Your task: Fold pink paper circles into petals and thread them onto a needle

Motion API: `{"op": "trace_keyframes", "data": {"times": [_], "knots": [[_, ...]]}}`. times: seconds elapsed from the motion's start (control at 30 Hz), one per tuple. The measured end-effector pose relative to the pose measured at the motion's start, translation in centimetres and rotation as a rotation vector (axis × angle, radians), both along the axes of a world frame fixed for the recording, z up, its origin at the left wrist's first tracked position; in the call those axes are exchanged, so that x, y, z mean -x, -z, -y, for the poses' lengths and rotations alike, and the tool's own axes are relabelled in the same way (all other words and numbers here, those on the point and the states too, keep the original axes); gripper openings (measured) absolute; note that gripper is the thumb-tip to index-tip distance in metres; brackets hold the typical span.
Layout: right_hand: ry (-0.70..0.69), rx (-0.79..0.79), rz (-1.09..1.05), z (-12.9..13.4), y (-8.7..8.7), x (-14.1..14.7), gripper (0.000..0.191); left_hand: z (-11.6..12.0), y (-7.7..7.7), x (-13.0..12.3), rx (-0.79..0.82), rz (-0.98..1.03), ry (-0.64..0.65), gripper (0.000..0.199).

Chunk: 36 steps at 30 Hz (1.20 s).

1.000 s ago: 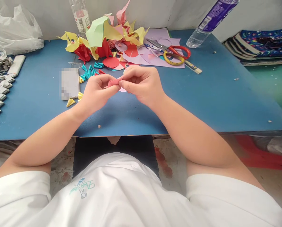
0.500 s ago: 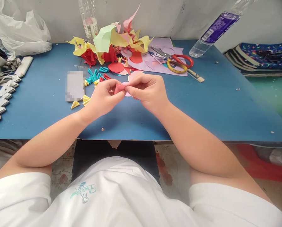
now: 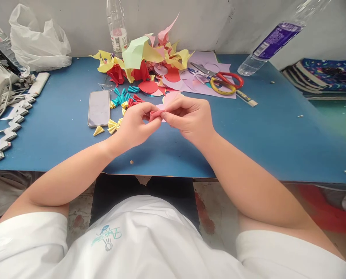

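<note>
Between my hands is a small pink paper piece (image 3: 156,114), rolled or folded at its left part. My left hand (image 3: 136,126) pinches its left side between thumb and fingers. My right hand (image 3: 192,116) pinches its right end, fingertips nearly touching those of the left. Pale pink paper circles (image 3: 170,99) show just behind the fingers, partly hidden. Left of them lie small folded cones: teal (image 3: 121,97), red (image 3: 136,100) and yellow (image 3: 113,126). A red paper circle (image 3: 148,86) rests farther back.
A phone (image 3: 99,109) lies left on the blue table (image 3: 262,139). Behind are crumpled coloured papers (image 3: 134,52), scissors (image 3: 223,83), purple sheets (image 3: 203,58), a tilted bottle (image 3: 273,42), an upright bottle (image 3: 117,35) and a white bag (image 3: 42,42). A folded paper chain (image 3: 12,130) runs along the left.
The whole view has shifted, so things appear slightly farther right and lower. The pink piece looks more tightly rolled between my fingers. Both hands keep their pinch.
</note>
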State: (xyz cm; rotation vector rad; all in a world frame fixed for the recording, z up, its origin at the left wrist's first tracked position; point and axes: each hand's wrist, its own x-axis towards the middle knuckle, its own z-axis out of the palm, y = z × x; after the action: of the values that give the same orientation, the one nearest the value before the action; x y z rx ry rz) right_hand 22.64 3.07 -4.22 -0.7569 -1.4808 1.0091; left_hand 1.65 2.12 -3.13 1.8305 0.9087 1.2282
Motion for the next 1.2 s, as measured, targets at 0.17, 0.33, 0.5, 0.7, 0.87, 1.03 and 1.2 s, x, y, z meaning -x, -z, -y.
{"op": "trace_keyframes", "data": {"times": [0.17,0.33,0.5,0.7,0.87,1.03,1.2], "knots": [[0.013,0.028,0.048,0.7,-0.2,-0.1,0.028,0.2,0.3,-0.1,0.051,0.033,0.012,0.025],[0.030,0.111,0.051,0.8,0.1,0.0,0.027,0.4,0.4,-0.1,0.224,0.082,0.043,0.045],[0.013,0.160,0.051,1.1,0.1,0.0,0.017,0.9,0.2,0.0,0.316,0.092,0.022,0.036],[-0.014,0.134,0.071,1.6,-0.1,-0.2,0.009,1.3,-0.1,0.2,0.374,0.096,0.035,0.027],[-0.004,0.119,0.039,1.8,0.0,0.0,0.009,1.5,-0.2,0.1,0.368,0.076,0.056,0.021],[0.036,0.128,0.078,2.3,-0.3,-0.1,0.011,2.0,-0.5,0.1,0.324,0.036,0.031,0.012],[0.062,0.117,0.118,2.7,-0.4,-0.1,0.017,2.4,-0.9,0.0,0.274,0.013,0.022,0.011]]}}
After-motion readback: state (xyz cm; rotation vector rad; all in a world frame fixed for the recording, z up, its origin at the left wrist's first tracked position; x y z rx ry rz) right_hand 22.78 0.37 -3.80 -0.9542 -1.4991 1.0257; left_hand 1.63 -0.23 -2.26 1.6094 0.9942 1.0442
